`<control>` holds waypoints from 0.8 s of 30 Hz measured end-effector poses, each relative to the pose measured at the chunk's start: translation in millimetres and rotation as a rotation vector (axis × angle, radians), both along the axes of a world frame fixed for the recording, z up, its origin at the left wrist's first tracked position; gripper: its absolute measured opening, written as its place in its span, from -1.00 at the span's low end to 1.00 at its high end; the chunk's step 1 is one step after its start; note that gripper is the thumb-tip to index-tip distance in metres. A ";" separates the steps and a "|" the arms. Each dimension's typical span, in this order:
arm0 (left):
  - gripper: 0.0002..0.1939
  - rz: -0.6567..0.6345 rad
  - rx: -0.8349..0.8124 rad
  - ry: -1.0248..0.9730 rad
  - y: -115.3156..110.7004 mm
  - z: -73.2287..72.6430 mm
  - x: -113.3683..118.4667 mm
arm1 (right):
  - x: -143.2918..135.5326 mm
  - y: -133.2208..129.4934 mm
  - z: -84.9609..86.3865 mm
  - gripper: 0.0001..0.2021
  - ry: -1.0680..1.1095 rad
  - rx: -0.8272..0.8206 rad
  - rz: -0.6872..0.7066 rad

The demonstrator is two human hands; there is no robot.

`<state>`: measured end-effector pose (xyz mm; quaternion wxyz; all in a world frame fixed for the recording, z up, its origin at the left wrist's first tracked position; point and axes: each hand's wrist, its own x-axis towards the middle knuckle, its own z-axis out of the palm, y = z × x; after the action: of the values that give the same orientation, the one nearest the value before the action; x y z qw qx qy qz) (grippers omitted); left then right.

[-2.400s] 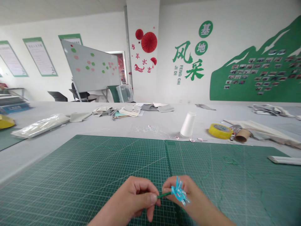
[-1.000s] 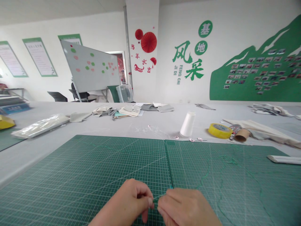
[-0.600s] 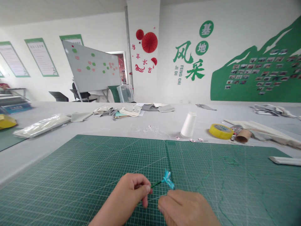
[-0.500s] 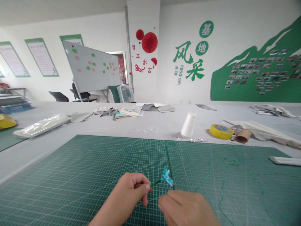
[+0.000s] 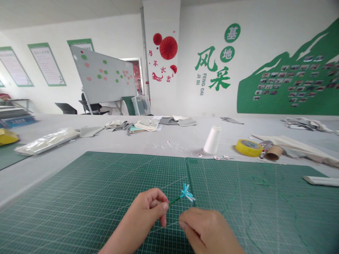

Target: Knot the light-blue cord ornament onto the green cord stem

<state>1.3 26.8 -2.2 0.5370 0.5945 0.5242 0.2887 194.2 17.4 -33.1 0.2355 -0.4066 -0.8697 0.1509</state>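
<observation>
Between thumb and fingers my left hand pinches the dark green stem of a small handmade flower. Its light blue and white petals point up and to the right, over the cutting mat. Just below the petals is my right hand, its fingers pressed together in a pinch and apart from the flower. What sits in that pinch, if anything, is too small or hidden to make out. Loose green thread lies in wavy lines on the right-hand green cutting mat. Another green cutting mat lies under my left hand.
Behind the mats stands a white thread cone. Pink-handled tools, a yellow tape roll and a cardboard tube lie nearby. Fabric scraps are farther back. A plastic-wrapped pack is at left, white rolls at right.
The flower has risen slightly and turned, so its petals look more spread. My left hand has shifted up a little, and my right hand has also moved up slightly, still pinched.
</observation>
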 end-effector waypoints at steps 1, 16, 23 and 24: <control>-0.83 -0.003 -0.006 -0.011 -0.6 0.3 -0.1 | -0.1 0.8 -0.8 -0.74 0.032 -0.046 -0.002; -0.76 -0.205 -0.154 -0.266 -5.6 4.2 -1.1 | 7.7 17.1 1.3 -0.63 0.532 -0.618 0.083; -0.89 -0.323 -0.237 -0.101 -12.4 6.8 1.6 | 14.7 24.0 -9.4 -0.74 0.583 -0.781 0.165; -0.91 -0.315 -0.237 -0.064 -12.9 6.5 2.3 | 15.1 24.4 -10.1 -0.75 0.579 -0.796 0.168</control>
<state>3.5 13.9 4.3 0.6580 0.5925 0.4376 0.1563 209.3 41.8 -43.2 0.2810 -0.3351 -0.6733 0.5961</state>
